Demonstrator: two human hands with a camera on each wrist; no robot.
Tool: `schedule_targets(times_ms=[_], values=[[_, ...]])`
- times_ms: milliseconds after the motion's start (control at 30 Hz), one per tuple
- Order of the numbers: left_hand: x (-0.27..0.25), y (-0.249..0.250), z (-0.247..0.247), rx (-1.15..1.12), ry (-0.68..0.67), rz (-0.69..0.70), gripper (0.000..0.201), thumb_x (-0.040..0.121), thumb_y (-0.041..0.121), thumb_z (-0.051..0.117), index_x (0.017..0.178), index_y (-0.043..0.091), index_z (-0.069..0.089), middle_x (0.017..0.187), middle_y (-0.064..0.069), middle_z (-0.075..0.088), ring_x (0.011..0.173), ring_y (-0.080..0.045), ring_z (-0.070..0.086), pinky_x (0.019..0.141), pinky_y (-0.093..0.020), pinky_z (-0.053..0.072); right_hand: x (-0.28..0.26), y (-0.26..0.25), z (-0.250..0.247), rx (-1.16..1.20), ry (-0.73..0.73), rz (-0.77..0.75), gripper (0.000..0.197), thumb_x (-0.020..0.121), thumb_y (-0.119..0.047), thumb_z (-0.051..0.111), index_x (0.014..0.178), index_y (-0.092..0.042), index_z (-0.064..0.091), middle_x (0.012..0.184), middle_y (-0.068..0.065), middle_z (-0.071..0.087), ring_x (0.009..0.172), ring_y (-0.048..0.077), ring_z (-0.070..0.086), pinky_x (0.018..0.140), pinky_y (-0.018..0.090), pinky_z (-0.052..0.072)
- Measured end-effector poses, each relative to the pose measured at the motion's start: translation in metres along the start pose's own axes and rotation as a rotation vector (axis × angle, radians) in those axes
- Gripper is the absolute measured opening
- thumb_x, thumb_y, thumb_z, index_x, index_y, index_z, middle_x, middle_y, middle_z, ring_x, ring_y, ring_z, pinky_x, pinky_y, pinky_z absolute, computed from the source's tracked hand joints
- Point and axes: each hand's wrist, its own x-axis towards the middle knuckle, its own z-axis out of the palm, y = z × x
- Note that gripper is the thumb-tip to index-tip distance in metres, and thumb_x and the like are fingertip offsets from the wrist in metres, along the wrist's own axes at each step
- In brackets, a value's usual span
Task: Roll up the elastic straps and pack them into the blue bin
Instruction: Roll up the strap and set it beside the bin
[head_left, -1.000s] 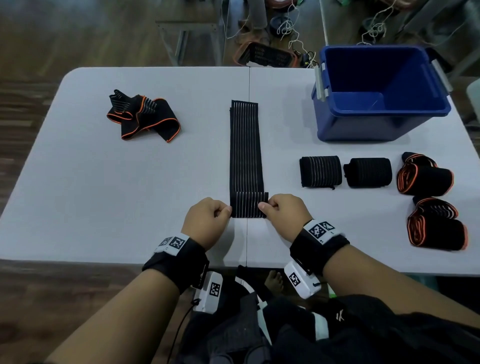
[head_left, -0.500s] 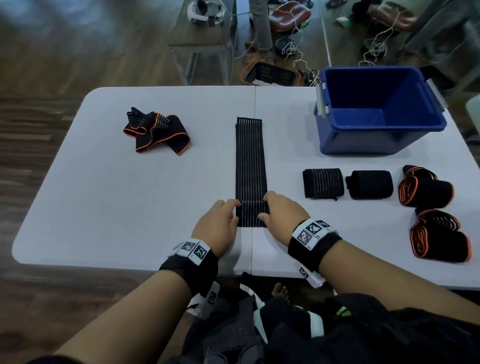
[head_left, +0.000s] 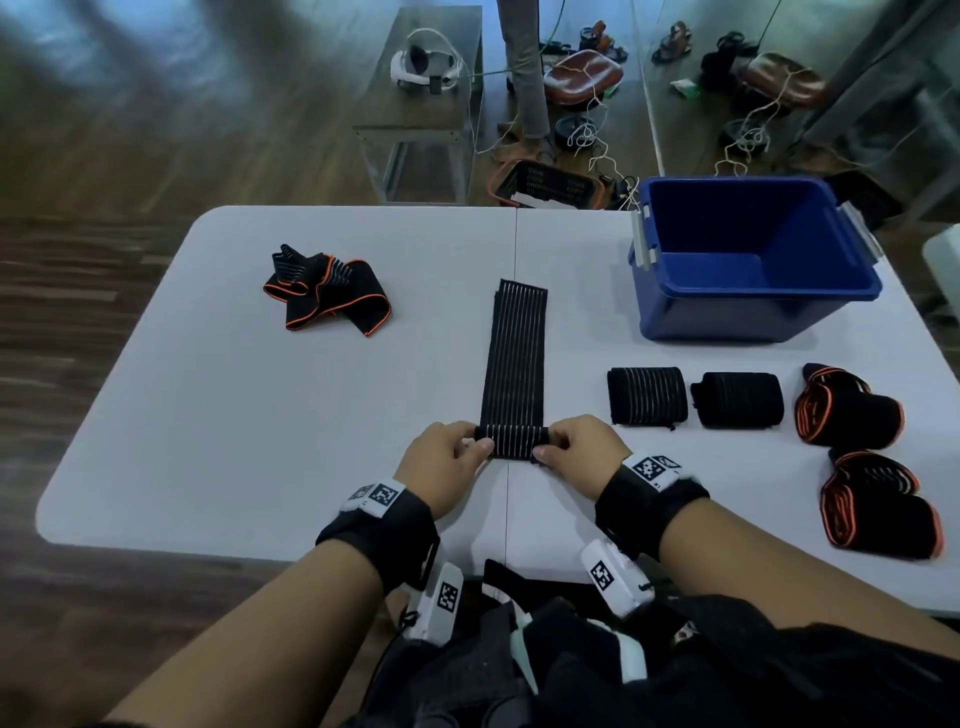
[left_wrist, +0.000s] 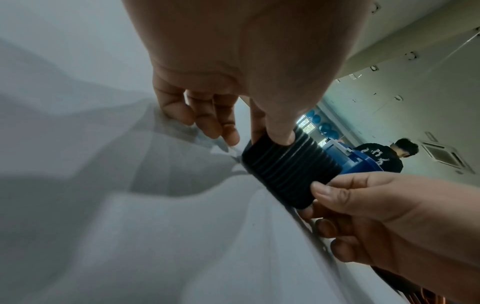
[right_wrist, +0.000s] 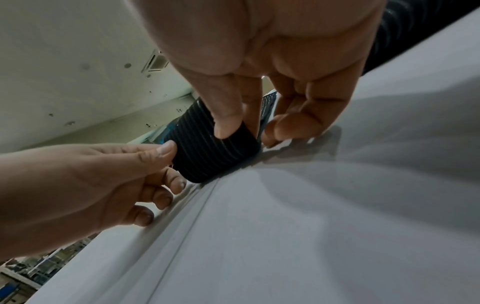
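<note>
A black ribbed elastic strap (head_left: 517, 358) lies flat along the middle of the white table (head_left: 234, 415), its near end wound into a small roll (head_left: 513, 441). My left hand (head_left: 447, 460) pinches the roll's left end and my right hand (head_left: 582, 452) pinches its right end, thumbs on top. The wrist views show the roll (left_wrist: 288, 168) (right_wrist: 213, 144) close up between thumb and fingers. The blue bin (head_left: 748, 260) stands open at the back right with nothing visible inside.
Two rolled black straps (head_left: 647, 396) (head_left: 737, 400) and two rolled orange-edged straps (head_left: 847, 410) (head_left: 878, 509) lie to the right of my hands. A loose heap of orange-edged straps (head_left: 327, 293) sits at the back left. A person stands beyond the table.
The strap's near end has been turned over into a small roll and moved a little away from me. Both hands have followed it forward, still at its two ends.
</note>
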Motion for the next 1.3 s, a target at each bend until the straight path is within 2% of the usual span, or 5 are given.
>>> schedule_targets(times_ms=[200, 600, 800, 1133, 1300], values=[[0.003, 0.001, 0.001, 0.032, -0.021, -0.073, 0.047, 0.096, 0.046, 0.058, 0.062, 0.013, 0.055, 0.057, 0.003, 0.049, 0.056, -0.015, 0.047, 0.056, -0.029, 0.034, 0.004, 0.003, 0.005, 0.051, 0.069, 0.058, 0.043, 0.089, -0.031, 0.068, 0.055, -0.01, 0.052, 0.057, 0.007, 0.047, 0.055, 0.019, 0.045, 0.054, 0.028, 0.036], [0.0, 0.007, 0.005, 0.123, 0.129, 0.017, 0.015, 0.096, 0.035, 0.059, 0.106, 0.026, 0.065, 0.088, 0.005, 0.069, 0.083, -0.015, 0.064, 0.078, -0.032, 0.052, 0.004, -0.008, 0.007, -0.109, 0.012, -0.094, 0.034, 0.096, -0.028, 0.057, 0.126, -0.017, 0.047, 0.111, 0.011, 0.067, 0.098, 0.028, 0.063, 0.086, 0.037, 0.053], [-0.005, -0.017, 0.0, 0.166, -0.001, 0.062, 0.045, 0.085, 0.022, 0.062, 0.127, 0.038, 0.059, 0.097, 0.014, 0.051, 0.089, -0.008, 0.058, 0.088, -0.035, 0.053, 0.004, 0.003, 0.004, -0.113, -0.094, -0.133, 0.065, 0.081, -0.016, 0.073, 0.138, -0.021, 0.043, 0.084, -0.005, 0.06, 0.105, 0.02, 0.065, 0.092, 0.037, 0.052], [0.002, -0.013, -0.013, -0.017, -0.037, 0.007, 0.016, 0.096, 0.026, 0.06, 0.099, 0.037, 0.07, 0.077, 0.01, 0.067, 0.073, -0.003, 0.059, 0.067, -0.02, 0.042, 0.011, 0.0, -0.004, 0.256, -0.047, -0.105, 0.007, 0.094, -0.021, 0.061, 0.101, -0.023, 0.065, 0.068, -0.014, 0.063, 0.06, 0.0, 0.059, 0.07, 0.024, 0.044], [0.003, -0.012, -0.014, 0.05, -0.063, -0.033, 0.049, 0.101, 0.034, 0.05, 0.061, 0.007, 0.049, 0.06, -0.003, 0.045, 0.055, -0.017, 0.042, 0.056, -0.031, 0.032, 0.019, -0.002, 0.003, 0.052, -0.014, -0.031, 0.043, 0.099, -0.042, 0.05, 0.077, -0.007, 0.062, 0.081, 0.011, 0.071, 0.075, 0.027, 0.064, 0.072, 0.035, 0.05]])
